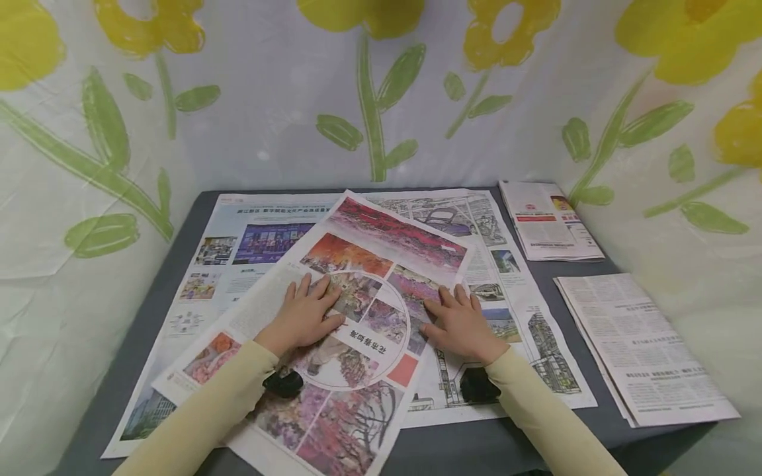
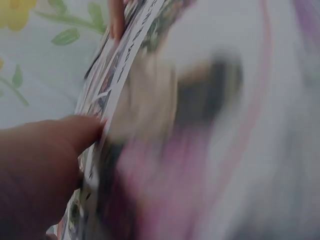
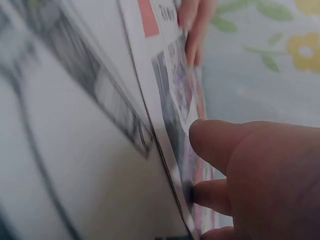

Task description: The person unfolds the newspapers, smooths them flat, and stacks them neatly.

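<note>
A folded newspaper sheet (image 1: 357,423) with pink blossom photos and a round collage lies slanted over a larger spread newspaper (image 1: 208,317). My left hand (image 1: 303,314) rests on the upper sheet at the left of the circle, its fingers spread out. On the right side of the same sheet, near its edge, lies my right hand (image 1: 463,324), fingers also extended. In the left wrist view the left thumb (image 2: 85,131) touches the printed paper. The right wrist view has the right thumb (image 3: 215,142) over the sheet near its edge. Neither hand grips anything.
Two folded newspaper stacks lie at the right: a smaller one (image 1: 550,228) at the back and a bigger one (image 1: 649,357) nearer the front. Dark grey cloth (image 1: 157,291) covers the table. Flower-printed curtains (image 1: 262,132) enclose its back and sides.
</note>
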Tool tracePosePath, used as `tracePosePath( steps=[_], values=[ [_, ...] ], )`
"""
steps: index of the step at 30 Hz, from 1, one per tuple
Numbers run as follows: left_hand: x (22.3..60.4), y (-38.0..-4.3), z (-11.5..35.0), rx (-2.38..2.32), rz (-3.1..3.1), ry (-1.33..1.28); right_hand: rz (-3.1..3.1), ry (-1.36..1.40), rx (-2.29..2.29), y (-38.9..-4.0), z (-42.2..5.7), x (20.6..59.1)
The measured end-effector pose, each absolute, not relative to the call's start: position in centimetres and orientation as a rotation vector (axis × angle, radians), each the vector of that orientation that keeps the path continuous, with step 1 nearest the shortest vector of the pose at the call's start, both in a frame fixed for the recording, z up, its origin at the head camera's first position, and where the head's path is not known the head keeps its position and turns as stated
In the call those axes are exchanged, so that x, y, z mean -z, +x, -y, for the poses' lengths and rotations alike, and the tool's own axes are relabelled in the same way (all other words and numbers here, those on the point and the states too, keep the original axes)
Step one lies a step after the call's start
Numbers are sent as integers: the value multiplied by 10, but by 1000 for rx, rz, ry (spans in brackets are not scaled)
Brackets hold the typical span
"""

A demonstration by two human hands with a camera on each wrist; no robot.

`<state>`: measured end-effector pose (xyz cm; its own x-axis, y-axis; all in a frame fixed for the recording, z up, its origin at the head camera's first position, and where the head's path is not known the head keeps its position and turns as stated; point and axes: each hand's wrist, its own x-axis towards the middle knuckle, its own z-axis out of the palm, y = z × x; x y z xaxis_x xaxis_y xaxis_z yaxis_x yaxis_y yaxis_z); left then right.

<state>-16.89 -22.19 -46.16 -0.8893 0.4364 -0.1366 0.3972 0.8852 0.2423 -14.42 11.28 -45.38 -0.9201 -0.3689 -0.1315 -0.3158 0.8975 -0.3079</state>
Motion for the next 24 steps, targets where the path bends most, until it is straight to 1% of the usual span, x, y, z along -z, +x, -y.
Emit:
tracePosePath(
  steps=[5,8,11,14,18,24],
  values=[
    [463,-151,216,-319,-2862,693,-2894,-476,287,-170,-116,457],
    [463,-141,209,-318,-2858,735,-2882,-473,295,-182,-118,461],
    [465,-134,202,-334,-2839,763,-2863,-458,343,-189,-120,464],
    [469,-130,197,-374,-2828,736,-2873,-451,379,-194,-123,467],
    [474,-133,189,-402,-2829,672,-2904,-435,423,-199,-128,469],
    [478,-157,181,-430,-2841,569,-2857,-457,575,-198,-137,467]
  ],
)
